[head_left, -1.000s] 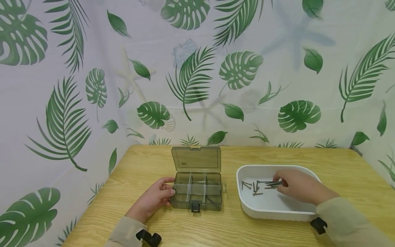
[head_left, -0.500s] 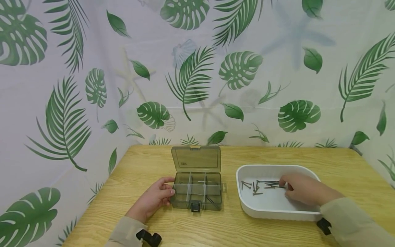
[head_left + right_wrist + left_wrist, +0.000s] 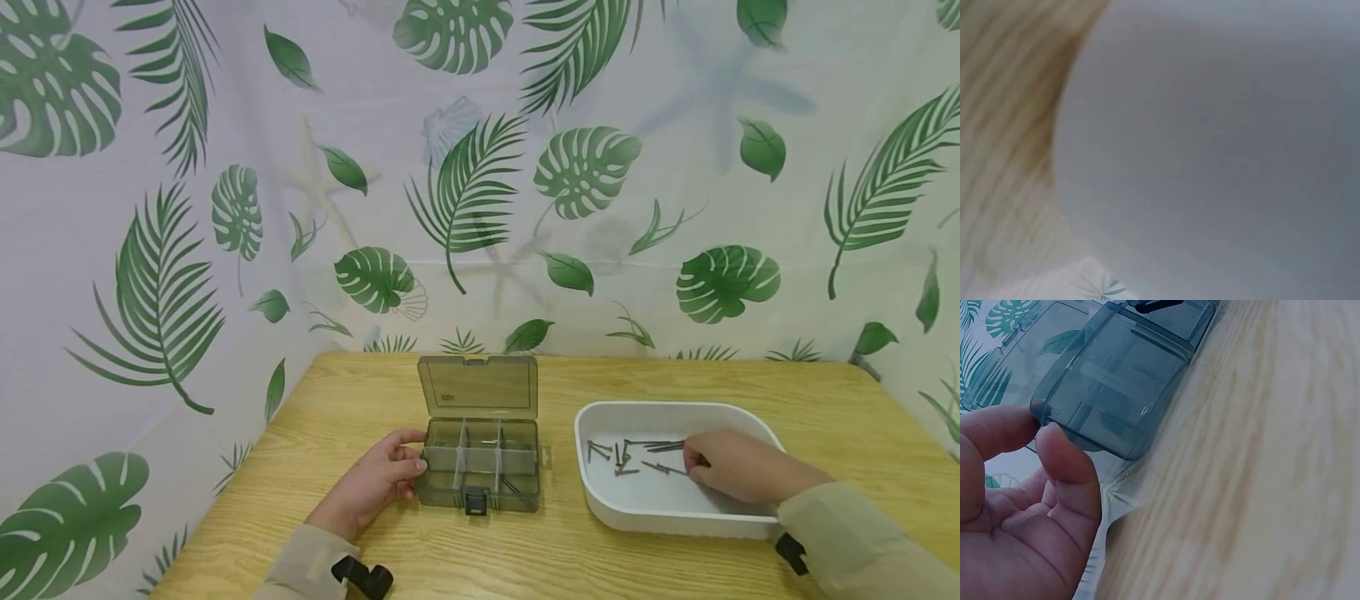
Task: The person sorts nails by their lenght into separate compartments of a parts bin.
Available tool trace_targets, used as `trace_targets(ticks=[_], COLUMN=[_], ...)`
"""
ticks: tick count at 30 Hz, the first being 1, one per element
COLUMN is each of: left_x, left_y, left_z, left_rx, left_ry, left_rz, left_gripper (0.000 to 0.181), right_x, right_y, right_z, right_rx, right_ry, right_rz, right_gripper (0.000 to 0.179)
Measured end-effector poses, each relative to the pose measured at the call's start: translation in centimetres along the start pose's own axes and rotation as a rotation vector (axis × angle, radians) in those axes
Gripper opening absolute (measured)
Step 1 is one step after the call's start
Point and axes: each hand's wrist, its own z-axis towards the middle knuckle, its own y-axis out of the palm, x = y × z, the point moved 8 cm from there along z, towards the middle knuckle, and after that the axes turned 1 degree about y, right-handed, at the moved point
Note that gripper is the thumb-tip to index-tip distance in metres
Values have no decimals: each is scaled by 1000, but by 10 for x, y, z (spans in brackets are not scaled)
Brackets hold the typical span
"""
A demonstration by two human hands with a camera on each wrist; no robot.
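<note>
My left hand (image 3: 378, 479) holds the left side of a smoky clear compartment box (image 3: 438, 493). In the left wrist view, thumb and index finger pinch a corner of the box (image 3: 1116, 406). Its lid (image 3: 477, 388) stands raised at the back, and thin dark pieces (image 3: 513, 486) lie in the front right compartment. My right hand (image 3: 731, 465) is inside a white tray (image 3: 637, 521), fingers curled, pinching the end of a thin brownish screw (image 3: 664, 468); the fingertips partly hide it. Beside it lie long dark nails (image 3: 663, 447) and several short screws (image 3: 619, 454).
The box and tray stand on a wood-grain table (image 3: 555, 558), the tray to the box's right. A leaf-patterned cloth (image 3: 600, 292) hangs behind and at the left. In the right wrist view, the tray's white wall (image 3: 1210, 156) fills most of the picture.
My right hand has shifted slightly right within the tray, and the brownish screw has come toward the front, apart from the dark nails. My left hand and the box have stayed still.
</note>
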Motion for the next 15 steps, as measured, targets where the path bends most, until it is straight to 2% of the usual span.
trace_targets(ticks=[8,15], left_x=[1,-1], left_y=[0,-1], left_z=[0,1], left_rx=[-4,6], left_ry=[-3,-5], left_rz=[4,8], left_gripper=[57,57], right_x=[2,-2], right_y=[-1,-10], right_z=[1,1], right_rx=[19,106], right_ry=[8,4], right_rz=[-22,4], right_gripper=[15,14])
